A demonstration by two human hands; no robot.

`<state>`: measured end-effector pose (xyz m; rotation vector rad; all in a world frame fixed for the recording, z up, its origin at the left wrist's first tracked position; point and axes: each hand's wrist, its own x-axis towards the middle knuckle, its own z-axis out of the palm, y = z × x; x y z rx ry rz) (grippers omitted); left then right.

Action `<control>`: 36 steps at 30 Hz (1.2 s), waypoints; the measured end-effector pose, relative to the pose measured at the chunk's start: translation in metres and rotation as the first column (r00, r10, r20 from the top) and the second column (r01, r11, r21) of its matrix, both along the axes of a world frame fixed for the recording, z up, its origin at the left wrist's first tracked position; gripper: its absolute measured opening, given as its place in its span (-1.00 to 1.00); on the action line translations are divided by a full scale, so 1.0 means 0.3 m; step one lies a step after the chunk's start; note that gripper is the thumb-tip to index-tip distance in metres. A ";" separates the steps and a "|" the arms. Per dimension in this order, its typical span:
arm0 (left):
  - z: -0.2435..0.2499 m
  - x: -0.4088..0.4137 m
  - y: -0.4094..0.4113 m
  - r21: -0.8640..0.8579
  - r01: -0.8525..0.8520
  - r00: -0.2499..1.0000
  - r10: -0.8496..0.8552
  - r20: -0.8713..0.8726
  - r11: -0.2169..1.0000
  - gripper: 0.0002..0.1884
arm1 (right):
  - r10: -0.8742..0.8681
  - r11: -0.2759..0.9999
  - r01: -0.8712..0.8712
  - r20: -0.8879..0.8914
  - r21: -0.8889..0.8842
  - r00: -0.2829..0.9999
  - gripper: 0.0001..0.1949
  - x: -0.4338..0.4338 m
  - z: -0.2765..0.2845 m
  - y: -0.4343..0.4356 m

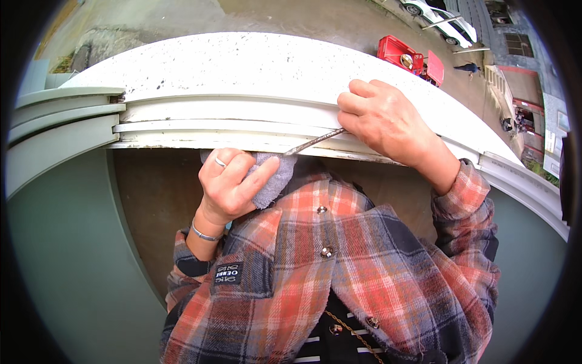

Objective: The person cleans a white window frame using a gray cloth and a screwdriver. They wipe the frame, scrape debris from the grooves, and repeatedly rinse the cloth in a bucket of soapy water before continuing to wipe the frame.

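My left hand (229, 182), with a ring and a bracelet on it, grips a bunched grey terry cloth (275, 179) at the inner edge of a white window frame (218, 126). Its index finger lies over the cloth, pointing toward a thin, worn metal rod (318, 140). The rod slants from my right hand (384, 120) down to the cloth, where its tip meets the fabric near that fingertip. My right fist is closed around the rod's other end, above the frame's tracks; whatever handle it has is hidden. Dark dirt marks the track grooves.
Beyond the frame lies a white speckled outer ledge (236, 61), with a drop to the ground outside. Sliding sashes (63, 123) stand at the left. Far below are a red cargo vehicle (402, 57), a white car (443, 22) and a person (468, 68).
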<state>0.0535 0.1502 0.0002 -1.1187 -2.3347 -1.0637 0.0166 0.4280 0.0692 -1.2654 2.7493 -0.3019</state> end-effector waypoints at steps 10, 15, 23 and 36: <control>0.046 0.007 -0.003 -0.061 0.008 1.000 -0.007 0.021 0.998 -0.60 | -0.246 0.845 0.354 0.296 -0.401 0.923 -0.84 0.002 0.001 0.044; 0.054 0.007 -0.007 -0.084 0.009 1.000 -0.007 0.027 0.996 -0.63 | -0.465 0.634 0.674 0.510 -0.379 0.724 -0.95 -0.023 0.072 0.089; 0.032 0.011 -0.013 -0.085 -0.003 1.000 0.003 0.003 0.996 -0.61 | -0.596 0.696 0.662 0.291 -0.280 0.749 -0.90 -0.006 0.048 0.089; 0.026 0.003 -0.009 -0.070 0.007 1.000 -0.007 -0.002 0.998 -0.58 | -0.042 0.997 0.046 0.063 -0.062 0.997 -0.90 0.015 -0.009 0.009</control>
